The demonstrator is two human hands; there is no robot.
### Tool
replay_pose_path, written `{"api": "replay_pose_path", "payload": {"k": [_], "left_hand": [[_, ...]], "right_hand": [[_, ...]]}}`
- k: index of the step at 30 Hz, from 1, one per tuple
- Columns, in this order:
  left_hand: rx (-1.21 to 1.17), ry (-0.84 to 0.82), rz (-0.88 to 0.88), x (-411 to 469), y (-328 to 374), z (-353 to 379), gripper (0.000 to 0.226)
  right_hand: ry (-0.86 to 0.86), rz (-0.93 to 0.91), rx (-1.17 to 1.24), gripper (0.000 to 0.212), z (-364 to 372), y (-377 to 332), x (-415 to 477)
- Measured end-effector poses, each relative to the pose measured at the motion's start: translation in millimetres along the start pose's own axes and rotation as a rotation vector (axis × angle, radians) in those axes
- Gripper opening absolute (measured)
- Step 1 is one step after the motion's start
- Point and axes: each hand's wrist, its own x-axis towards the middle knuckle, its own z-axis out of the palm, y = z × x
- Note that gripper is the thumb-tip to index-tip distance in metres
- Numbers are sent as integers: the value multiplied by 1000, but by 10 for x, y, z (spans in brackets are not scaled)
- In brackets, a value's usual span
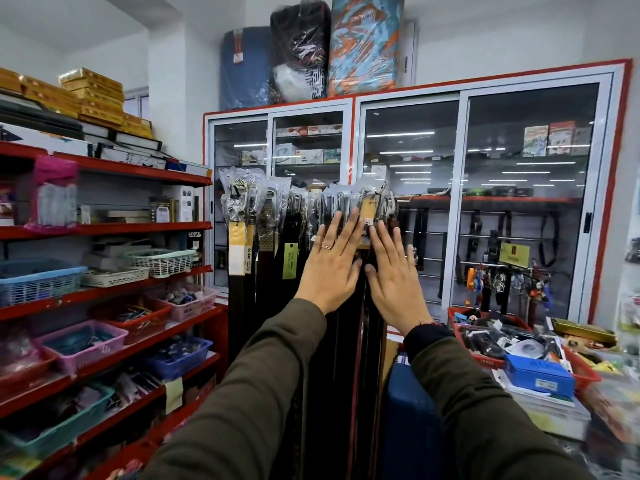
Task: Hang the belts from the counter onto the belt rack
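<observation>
Shop corner: 2 flat hands (362, 268) against hanging belts (273, 237).

We see the belts (270, 271) hanging straight down in a tight row, dark brown and black straps with their buckles at the top wrapped in clear plastic. Yellow tags (237, 247) and a green tag (290, 256) dangle from several of them. The belt rack (394, 199) that carries them is almost wholly hidden behind the buckles.
</observation>
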Motion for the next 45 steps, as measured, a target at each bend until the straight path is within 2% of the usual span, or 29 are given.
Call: {"api": "replay_pose_path", "payload": {"k": [3,9,15,23,29,35,39,45], "left_hand": [[11,-55,-1,22,-97,42,72],[55,-29,15,-22,-126,-24,71],[66,98,-3,-276,-406,-229,65],[30,250,-50,-732,-1294,-678,64],[3,141,-85,-888,-1741,-798,66],[-31,38,-65,-802,-1808,-633,66],[-39,-27,-81,-706,-1766,-493,69],[-36,19,-157,-784,-1562,-562,70]], "right_hand": [[-26,-8,-70,66,37,60,66],[27,36,-65,70,114,-23,46],[203,53,7,65,243,-430,44],[168,-73,134,59,631,-1314,258],[119,-143,79,62,922,-1752,421],[95,-62,-48,64,1072,-1698,486],[12,16,-117,68,1089,-1602,497],[-58,-28,-118,67,837,-1608,406]]}}
